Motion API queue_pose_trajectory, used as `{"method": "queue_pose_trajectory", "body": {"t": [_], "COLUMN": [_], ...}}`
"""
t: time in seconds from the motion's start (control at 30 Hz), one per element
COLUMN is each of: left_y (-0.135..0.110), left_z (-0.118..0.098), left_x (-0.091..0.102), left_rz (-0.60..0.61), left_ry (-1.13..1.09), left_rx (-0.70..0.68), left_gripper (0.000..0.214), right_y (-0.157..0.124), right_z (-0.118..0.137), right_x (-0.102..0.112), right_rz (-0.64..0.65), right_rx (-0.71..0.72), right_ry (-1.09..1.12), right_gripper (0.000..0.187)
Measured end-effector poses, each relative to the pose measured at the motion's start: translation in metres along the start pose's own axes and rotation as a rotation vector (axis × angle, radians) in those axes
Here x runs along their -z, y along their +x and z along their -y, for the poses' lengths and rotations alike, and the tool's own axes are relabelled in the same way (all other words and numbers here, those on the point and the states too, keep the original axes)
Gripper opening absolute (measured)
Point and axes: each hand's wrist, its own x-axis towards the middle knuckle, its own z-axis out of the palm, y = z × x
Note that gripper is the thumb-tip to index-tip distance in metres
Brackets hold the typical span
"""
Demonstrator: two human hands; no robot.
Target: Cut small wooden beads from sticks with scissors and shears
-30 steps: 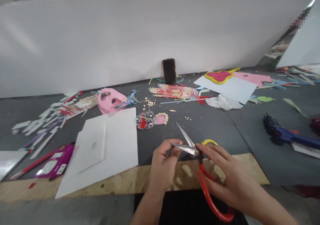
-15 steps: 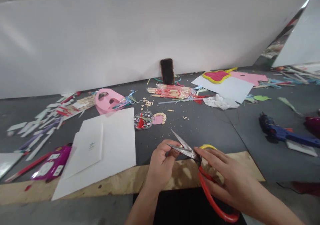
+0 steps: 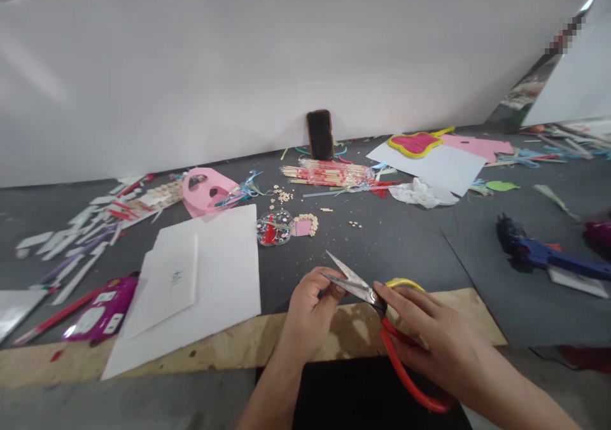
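Note:
My right hand (image 3: 429, 328) is wrapped around a pair of scissors (image 3: 353, 285) with a red handle loop and a yellow one. The blades stand slightly apart and point left over the front of the table. My left hand (image 3: 308, 312) is closed in a pinch right at the lower blade. Whatever sits between its fingertips is too small and covered to name. Beyond the hands lies a small pink square (image 3: 301, 228) edged with pale bits, touching a clear round case (image 3: 275, 228) of beads. Loose pale pieces (image 3: 282, 194) are scattered behind it.
White sheets (image 3: 233, 264) and a purple packet (image 3: 102, 309) lie on the left, near a pink mask-like cutout (image 3: 210, 191). A phone (image 3: 319, 135) leans against the white partition behind bundled sticks (image 3: 329, 174). On the right is a blue glue gun (image 3: 548, 253).
The scissor blades have drawn slightly closer together, and the red handle has risen a little. A pale bit seen at my left fingertips before is now hidden. The left hand stays nearly in place.

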Motion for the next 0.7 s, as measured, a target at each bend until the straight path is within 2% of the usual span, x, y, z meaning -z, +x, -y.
{"method": "queue_pose_trajectory", "body": {"t": [0.23,0.5,0.7], "left_y": [-0.003,-0.005,-0.006], "left_z": [0.000,-0.007,-0.011], "left_x": [0.000,-0.011,-0.012], "left_rz": [0.056,0.200,0.206], "left_ry": [0.039,0.043,-0.001], "left_rx": [-0.029,0.061,0.119], "left_gripper": [0.020,0.019,0.019], "right_y": [-0.008,-0.034,-0.035], "right_z": [-0.001,-0.004,-0.004], "right_x": [-0.001,-0.002,-0.007], "right_rz": [0.013,0.034,-0.038], "right_rx": [0.005,-0.035,-0.032], "right_ry": [-0.035,-0.047,-0.025], "right_gripper": [0.053,0.058,0.061]}}
